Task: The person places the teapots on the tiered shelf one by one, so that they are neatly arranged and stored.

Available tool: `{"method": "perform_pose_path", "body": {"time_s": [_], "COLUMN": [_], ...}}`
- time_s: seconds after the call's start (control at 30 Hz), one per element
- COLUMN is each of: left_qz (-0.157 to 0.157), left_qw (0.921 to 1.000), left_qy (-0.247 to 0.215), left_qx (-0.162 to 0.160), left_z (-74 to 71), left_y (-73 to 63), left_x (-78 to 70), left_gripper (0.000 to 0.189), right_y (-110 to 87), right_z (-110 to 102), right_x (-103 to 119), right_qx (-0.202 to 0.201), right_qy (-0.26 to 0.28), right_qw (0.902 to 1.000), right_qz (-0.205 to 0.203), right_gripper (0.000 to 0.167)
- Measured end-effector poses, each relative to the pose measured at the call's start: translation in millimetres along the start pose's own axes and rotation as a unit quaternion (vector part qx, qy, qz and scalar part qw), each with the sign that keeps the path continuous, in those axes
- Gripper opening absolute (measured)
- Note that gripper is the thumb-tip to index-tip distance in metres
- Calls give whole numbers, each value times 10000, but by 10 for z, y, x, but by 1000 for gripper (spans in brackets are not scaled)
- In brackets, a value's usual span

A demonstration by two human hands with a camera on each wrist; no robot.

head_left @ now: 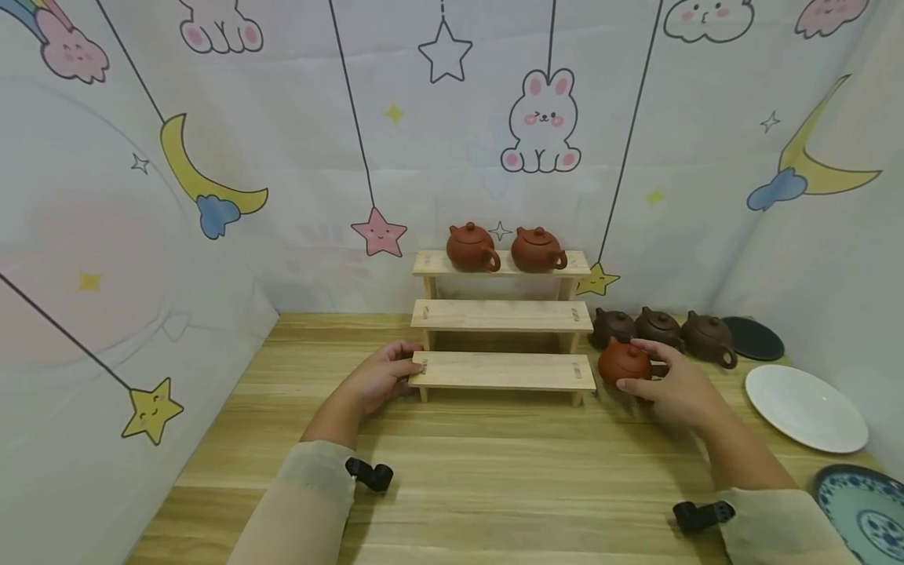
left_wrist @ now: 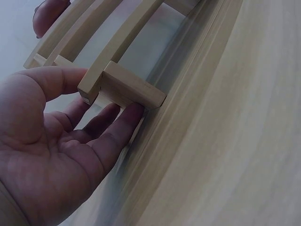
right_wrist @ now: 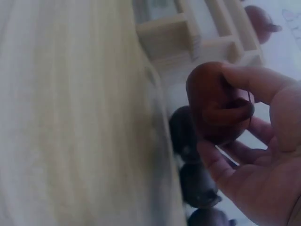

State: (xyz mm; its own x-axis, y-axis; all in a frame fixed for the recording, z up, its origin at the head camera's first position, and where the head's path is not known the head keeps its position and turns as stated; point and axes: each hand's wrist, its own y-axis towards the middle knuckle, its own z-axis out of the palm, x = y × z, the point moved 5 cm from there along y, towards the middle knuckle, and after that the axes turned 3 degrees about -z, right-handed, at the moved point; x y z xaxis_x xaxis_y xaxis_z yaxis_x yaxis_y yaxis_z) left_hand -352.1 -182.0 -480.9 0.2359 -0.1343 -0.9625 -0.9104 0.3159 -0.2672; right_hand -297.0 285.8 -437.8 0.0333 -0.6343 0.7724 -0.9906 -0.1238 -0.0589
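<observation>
Currently, the right hand (head_left: 676,386) pinches a red teapot (head_left: 623,365), dark teapots (head_left: 706,339) beyond it. The left hand (head_left: 377,380) grips the stand (head_left: 503,370).

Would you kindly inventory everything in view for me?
Table: one, pale wood, beneath
Stand: one, pale wood, mid-table
Teapots: two, reddish brown, atop stand
Held teapot: one, reddish brown, right of stand
Dark teapots: three, dark brown, behind held teapot
Disc: one, black, far right
Plain plate: one, white, right side
Patterned plate: one, blue-green, lower right
Printed cloth: count unclear, mostly white, background
Cameras: two, black, at wrists
Sleeves: two, cream, foreground
Left hand: one, gripping stand
Right hand: one, around held teapot
</observation>
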Motion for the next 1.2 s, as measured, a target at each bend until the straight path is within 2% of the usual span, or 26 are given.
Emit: {"method": "perform_pose_path", "body": {"time_s": [0.27,0.53,0.83,1.2], "left_qz": [-39,-26,-42,-98], "left_qw": [10000,10000,10000,9999], "left_qy": [3,-36,-57,-111], "left_qx": [-29,-53,-35,-54], "left_z": [28,24,14,14], "left_y": [-20,0,3,3], "left_x": [-5,-13,-2,0], "left_gripper": [53,49,51,46], "right_y": [-152,-187,82,558], "right_z": [-121,67,429,877], "right_x": [376,863,1409,1808], "right_qx": [-161,8,390,569], "right_qy": [9,358,502,415], "right_qw": [9997,9983,9930,9913], "right_qz": [-156,-465,-999,-1109], "right_gripper": [98,93,85,81]}}
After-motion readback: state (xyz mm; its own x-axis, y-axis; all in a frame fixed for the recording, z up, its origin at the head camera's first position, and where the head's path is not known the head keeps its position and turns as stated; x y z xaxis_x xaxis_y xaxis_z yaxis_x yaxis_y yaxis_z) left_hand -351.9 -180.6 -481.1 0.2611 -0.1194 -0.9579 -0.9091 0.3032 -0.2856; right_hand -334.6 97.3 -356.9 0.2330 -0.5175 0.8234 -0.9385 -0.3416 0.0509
